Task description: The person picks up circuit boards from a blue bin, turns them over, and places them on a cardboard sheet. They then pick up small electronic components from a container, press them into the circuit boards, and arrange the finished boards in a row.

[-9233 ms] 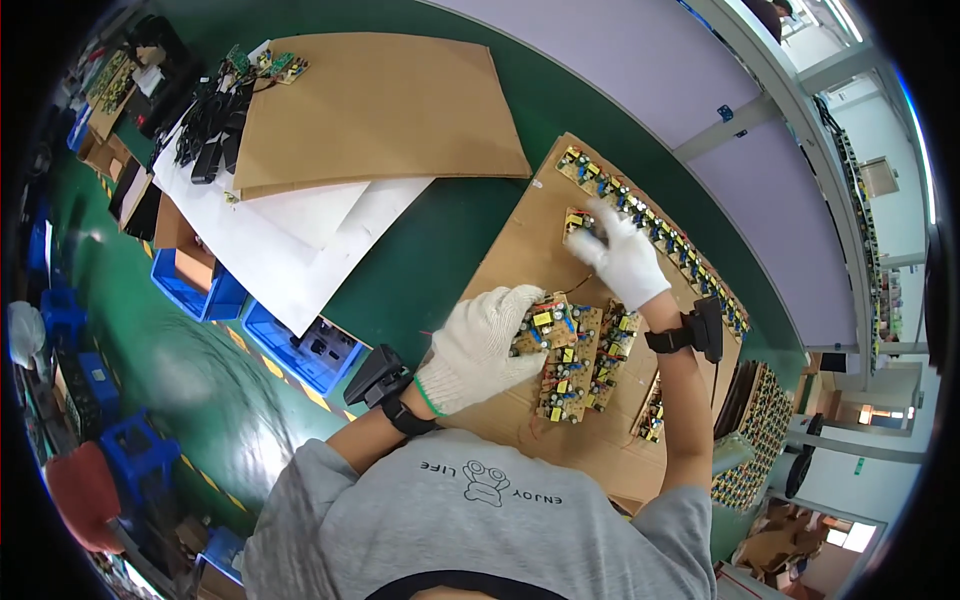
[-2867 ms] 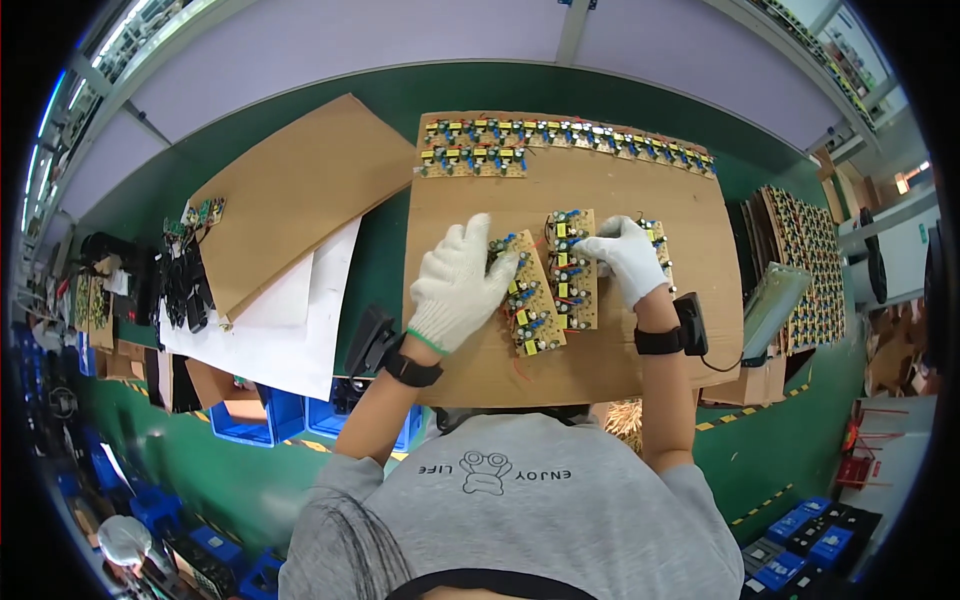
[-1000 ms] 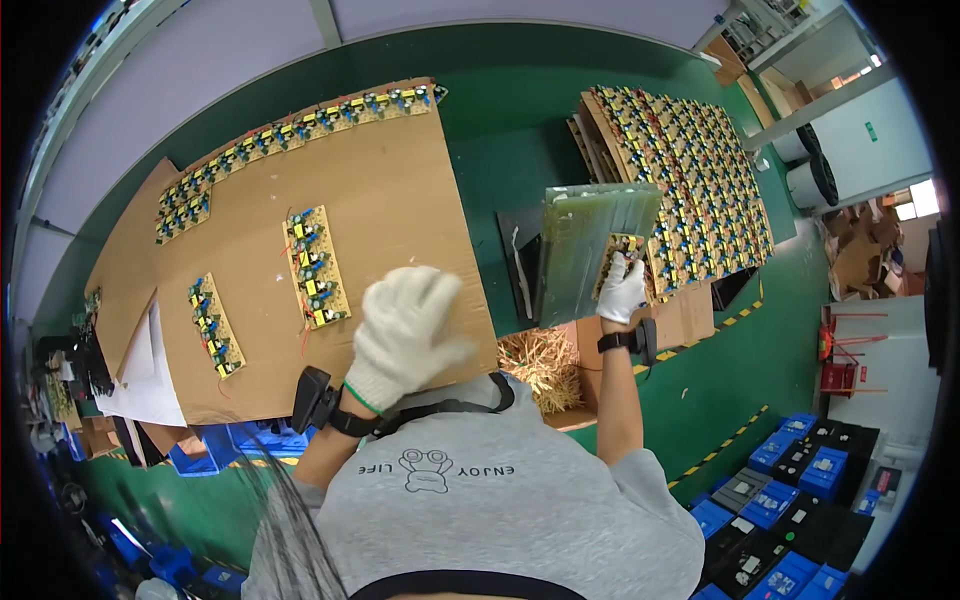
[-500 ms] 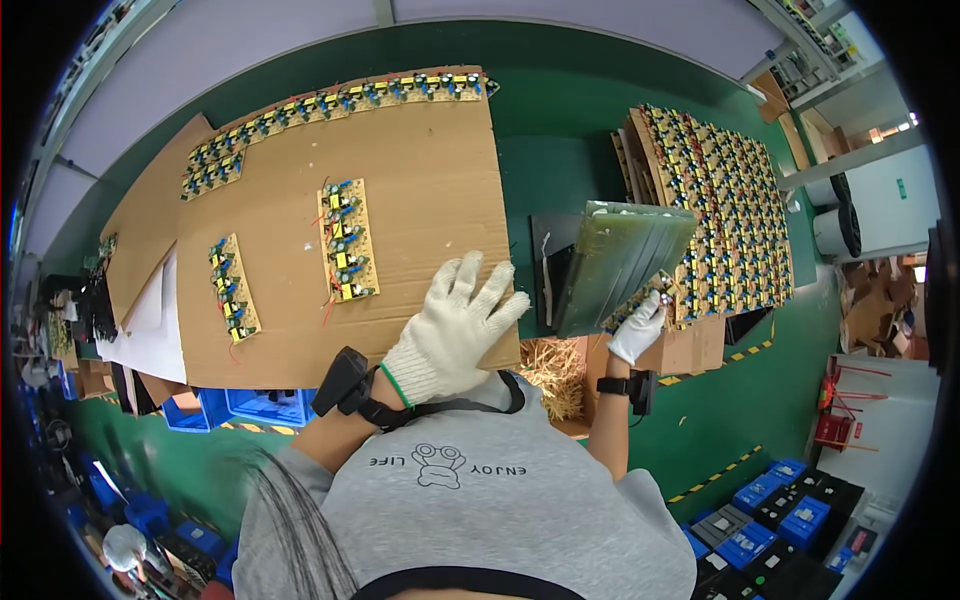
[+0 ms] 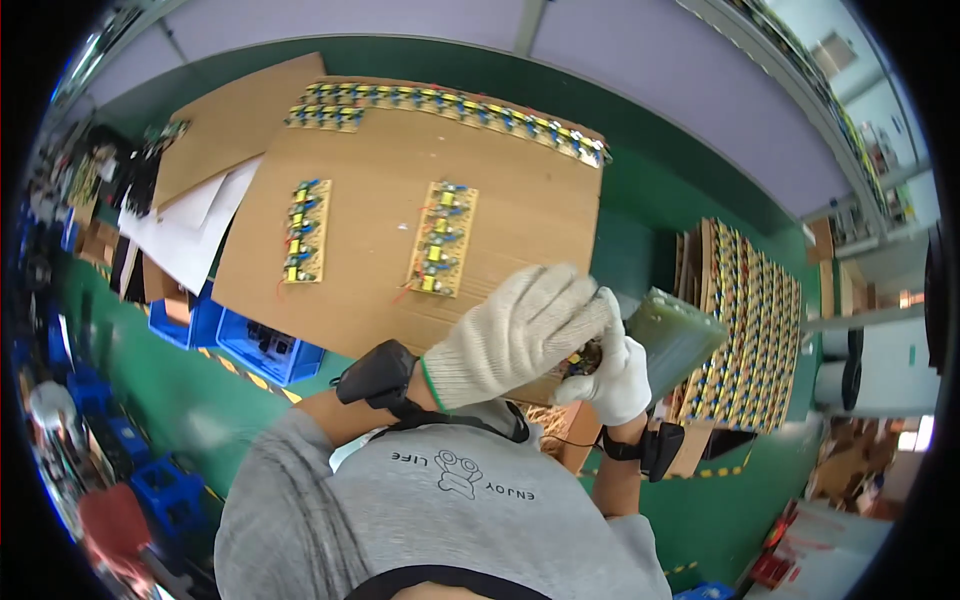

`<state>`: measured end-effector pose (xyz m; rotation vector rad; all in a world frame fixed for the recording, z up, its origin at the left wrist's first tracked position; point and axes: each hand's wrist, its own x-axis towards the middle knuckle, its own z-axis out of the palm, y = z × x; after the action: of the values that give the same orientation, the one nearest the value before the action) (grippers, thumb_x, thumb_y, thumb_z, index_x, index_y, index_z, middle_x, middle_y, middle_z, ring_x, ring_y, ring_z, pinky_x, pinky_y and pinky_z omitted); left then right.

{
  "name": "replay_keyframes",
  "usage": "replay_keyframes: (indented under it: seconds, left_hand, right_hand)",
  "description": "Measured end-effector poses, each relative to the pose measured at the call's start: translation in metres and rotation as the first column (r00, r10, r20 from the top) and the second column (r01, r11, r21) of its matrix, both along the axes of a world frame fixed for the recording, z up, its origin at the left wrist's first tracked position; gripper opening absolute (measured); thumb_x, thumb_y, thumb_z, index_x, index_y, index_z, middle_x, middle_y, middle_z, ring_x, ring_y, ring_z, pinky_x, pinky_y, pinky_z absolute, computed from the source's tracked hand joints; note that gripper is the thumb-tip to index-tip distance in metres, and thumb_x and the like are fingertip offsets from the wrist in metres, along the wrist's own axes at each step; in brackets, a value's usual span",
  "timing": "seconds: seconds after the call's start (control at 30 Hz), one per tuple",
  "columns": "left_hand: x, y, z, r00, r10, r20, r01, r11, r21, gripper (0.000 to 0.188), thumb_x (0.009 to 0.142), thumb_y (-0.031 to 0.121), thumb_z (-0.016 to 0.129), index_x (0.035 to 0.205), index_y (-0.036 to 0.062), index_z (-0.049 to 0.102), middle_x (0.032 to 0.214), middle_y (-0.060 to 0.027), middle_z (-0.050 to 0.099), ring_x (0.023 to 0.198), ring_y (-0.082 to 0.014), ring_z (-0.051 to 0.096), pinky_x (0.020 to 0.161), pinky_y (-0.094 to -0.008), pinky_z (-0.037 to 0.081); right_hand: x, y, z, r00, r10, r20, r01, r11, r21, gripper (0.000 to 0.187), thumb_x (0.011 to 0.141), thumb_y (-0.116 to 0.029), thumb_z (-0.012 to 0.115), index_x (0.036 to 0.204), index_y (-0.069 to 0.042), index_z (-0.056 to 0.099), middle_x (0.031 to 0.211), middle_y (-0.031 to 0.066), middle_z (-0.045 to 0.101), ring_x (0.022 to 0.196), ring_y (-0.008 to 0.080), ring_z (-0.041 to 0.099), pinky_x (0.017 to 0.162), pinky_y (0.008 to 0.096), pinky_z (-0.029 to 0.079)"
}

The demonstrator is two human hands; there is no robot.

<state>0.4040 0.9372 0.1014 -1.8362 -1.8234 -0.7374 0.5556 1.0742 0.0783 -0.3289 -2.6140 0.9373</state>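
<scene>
A populated circuit board strip [image 5: 583,358] is between my two hands, above the near right edge of the cardboard; the gloves hide most of it. My left hand [image 5: 515,338], in a knitted glove, reaches over it with fingers together and curled around its far side; its thumb is hidden. In a white glove, my right hand [image 5: 615,378] grips the board from the right, thumb below and fingers up against the left fingertips. Two similar board strips, one on the left [image 5: 306,232] and one nearer the middle [image 5: 441,240], lie apart on the cardboard sheet [image 5: 375,170].
A row of boards [image 5: 450,102] lines the cardboard's far edge. Stacked board panels [image 5: 745,320] stand on the right, with a greenish translucent slab [image 5: 672,338] leaning beside them. White sheets [image 5: 195,225] lie at left. A blue bin [image 5: 265,352] sits below the near left edge.
My right hand has come left from beside the stacked panels, bringing a circuit board strip to my left hand. The left fingers, spread before, are now together over it. The view has turned.
</scene>
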Motion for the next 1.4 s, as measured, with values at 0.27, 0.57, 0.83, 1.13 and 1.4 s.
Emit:
replay_keyframes:
  seconds: [0.27, 0.57, 0.83, 1.13, 1.4]
  left_hand:
    - [-0.04, -0.046, -0.004, 0.976, 0.155, 0.154, -0.138, 0.984, -0.116, 0.034, 0.068, 0.015, 0.067, 0.1, 0.0121, 0.057, 0.092, -0.0043, 0.056, 0.091, -0.0239, 0.059, 0.079, -0.0352, 0.048]
    - [-0.086, -0.086, 0.01, 0.846, 0.461, 0.27, -0.478, 0.878, -0.003, 0.078, 0.048, 0.02, 0.084, 0.119, 0.0108, 0.053, 0.105, -0.0073, 0.058, 0.102, -0.0278, 0.057, 0.09, -0.041, 0.043]
    - [-0.132, -0.131, -0.002, 0.797, 0.355, 0.488, -0.342, 0.932, -0.121, 0.069, 0.054, 0.028, 0.084, 0.115, 0.0128, 0.057, 0.1, -0.0065, 0.063, 0.095, -0.025, 0.061, 0.086, -0.0398, 0.045]
    - [-0.208, -0.177, -0.006, 0.502, 0.531, 0.683, -0.454, 0.834, -0.315, 0.048, 0.07, 0.031, 0.076, 0.11, 0.01, 0.06, 0.095, -0.0121, 0.066, 0.084, -0.0316, 0.065, 0.075, -0.04, 0.052]
    - [-0.229, -0.188, -0.032, 0.348, 0.502, 0.791, -0.358, 0.852, -0.383, 0.057, 0.072, 0.047, 0.073, 0.112, 0.0092, 0.058, 0.101, -0.0129, 0.068, 0.09, -0.0344, 0.066, 0.078, -0.044, 0.053]
  right_hand:
    - [-0.064, -0.023, 0.036, 0.889, -0.37, -0.272, 0.237, 0.877, -0.417, 0.06, 0.097, -0.047, 0.049, 0.133, 0.001, 0.05, 0.094, 0.0109, 0.064, 0.081, 0.0211, 0.059, 0.073, 0.0323, 0.048]
    - [-0.137, -0.058, 0.041, 0.92, -0.382, 0.089, 0.348, 0.691, -0.634, 0.025, 0.097, -0.025, 0.06, 0.089, -0.001, 0.061, 0.076, -0.0041, 0.053, 0.072, 0.0027, 0.045, 0.062, 0.0211, 0.038]
    - [-0.223, -0.113, 0.067, 0.975, -0.119, 0.19, 0.219, 0.69, -0.69, 0.019, 0.089, -0.016, 0.068, 0.077, -0.004, 0.06, 0.071, -0.006, 0.053, 0.065, 0.0018, 0.044, 0.056, 0.0214, 0.034]
    - [-0.337, -0.089, 0.016, 0.961, -0.15, 0.233, 0.265, 0.746, -0.611, 0.034, 0.092, -0.037, 0.062, 0.089, -0.004, 0.062, 0.07, 0.0063, 0.062, 0.061, 0.0186, 0.061, 0.051, 0.0288, 0.045]
    - [-0.336, -0.063, 0.002, 0.888, -0.362, 0.284, 0.262, 0.906, 0.333, 0.075, 0.074, -0.05, 0.074, 0.128, -0.003, 0.054, 0.121, 0.0212, 0.058, 0.104, 0.0379, 0.062, 0.088, 0.0426, 0.05]
